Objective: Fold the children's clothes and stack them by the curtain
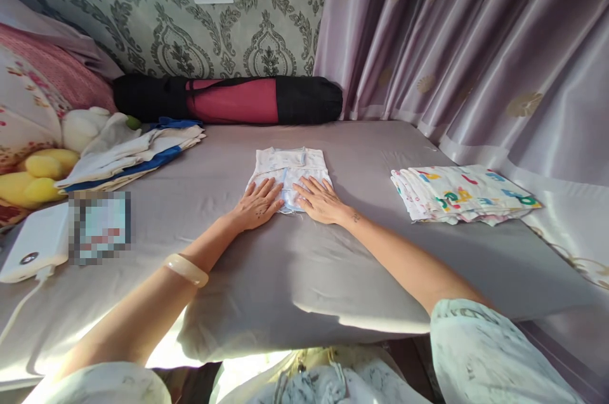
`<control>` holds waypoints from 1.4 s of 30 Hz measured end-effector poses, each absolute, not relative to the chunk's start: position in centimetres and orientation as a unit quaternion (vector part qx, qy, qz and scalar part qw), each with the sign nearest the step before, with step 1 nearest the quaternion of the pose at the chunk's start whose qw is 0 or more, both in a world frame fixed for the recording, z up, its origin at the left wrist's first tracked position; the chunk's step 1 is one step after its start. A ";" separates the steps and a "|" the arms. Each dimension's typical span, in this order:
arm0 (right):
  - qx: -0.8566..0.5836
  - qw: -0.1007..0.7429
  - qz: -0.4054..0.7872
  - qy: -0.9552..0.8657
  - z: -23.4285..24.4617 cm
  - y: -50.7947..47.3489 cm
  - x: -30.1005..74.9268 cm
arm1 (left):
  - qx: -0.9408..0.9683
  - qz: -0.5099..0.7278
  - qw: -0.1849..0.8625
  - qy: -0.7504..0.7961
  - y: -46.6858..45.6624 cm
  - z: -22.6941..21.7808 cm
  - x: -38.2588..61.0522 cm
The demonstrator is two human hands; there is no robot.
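Note:
A small white garment with pale blue trim [291, 166] lies folded on the grey sheet in front of me. My left hand [259, 203] rests flat on its lower left part, fingers stretched out and slightly spread. On the lower right part lies my right hand [320, 200], also flat with its fingers apart. Neither hand grips the cloth. Between the hands a strip of the garment with a light blue edge shows; the parts under my palms are hidden.
Folded cloths with colourful prints [471, 193] lie at the right. To the left are stacked white and blue cloths [137, 153], yellow plush [40, 175], a white power bank with cable [38, 242] and a blurred item [102, 228]. A black-and-red roll bag [231, 100] lies along the wall.

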State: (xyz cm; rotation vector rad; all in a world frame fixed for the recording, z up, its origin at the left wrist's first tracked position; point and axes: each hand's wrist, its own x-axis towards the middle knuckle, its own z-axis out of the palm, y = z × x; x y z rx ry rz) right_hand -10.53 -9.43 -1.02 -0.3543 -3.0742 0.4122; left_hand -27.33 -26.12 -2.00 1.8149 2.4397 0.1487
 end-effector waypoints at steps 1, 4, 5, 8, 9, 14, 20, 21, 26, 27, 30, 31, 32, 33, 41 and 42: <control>-0.110 0.005 0.138 -0.984 -0.9 -9.3 -10.6 | 0.599 0.054 0.051 0.797 -26.2 -1.9 -27.4; -0.094 0.007 0.166 -0.982 -0.3 -8.9 -10.2 | 0.604 0.077 0.047 0.792 -26.8 -1.5 -27.6; -0.086 0.021 0.171 -0.981 0.0 -8.7 -9.8 | 0.605 0.084 0.040 0.791 -27.2 -1.2 -27.7; -0.059 0.082 0.159 -0.982 0.5 -8.1 -8.2 | 0.615 0.096 0.005 0.782 -28.8 -0.4 -28.3; -0.052 0.095 0.150 -0.983 0.6 -7.9 -7.5 | 0.622 0.098 -0.005 0.777 -29.5 -0.2 -28.6; -0.042 0.095 0.109 -0.989 1.0 -7.3 -4.5 | 0.645 0.091 -0.001 0.759 -32.0 0.2 -30.1; -0.009 0.068 0.061 -0.996 1.4 -6.9 -3.5 | 0.691 0.061 -0.025 0.720 -32.9 0.9 -30.1; -0.002 0.063 0.049 -0.997 1.4 -6.9 -3.5 | 0.699 0.049 -0.031 0.713 -32.9 1.1 -29.9; 0.020 0.043 -0.043 -0.998 1.4 -7.4 -3.7 | 0.722 -0.016 -0.064 0.689 -32.5 2.0 -29.0; 0.020 0.038 -0.056 -0.997 1.5 -7.5 -3.7 | 0.724 -0.022 -0.070 0.686 -32.3 2.1 -28.9; 0.011 0.030 -0.062 -0.998 1.8 -7.7 -3.9 | 0.724 -0.005 -0.077 0.686 -31.9 2.1 -28.9; 0.008 0.031 -0.053 -0.998 1.8 -7.7 -4.1 | 0.724 0.010 -0.074 0.686 -31.8 2.0 -29.1; 0.004 0.034 -0.040 -0.999 1.9 -7.6 -4.2 | 0.724 0.028 -0.070 0.686 -31.8 1.8 -29.2; 0.001 0.041 -0.024 -0.999 1.8 -7.5 -4.4 | 0.723 0.046 -0.063 0.686 -31.7 1.6 -29.5; -0.059 0.171 0.146 -0.973 -0.3 -6.8 -5.5 | 0.695 0.165 0.033 0.699 -31.1 -0.4 -31.7; -0.065 0.176 0.167 -0.968 -0.4 -6.6 -5.5 | 0.686 0.188 0.043 0.701 -30.8 -0.3 -31.7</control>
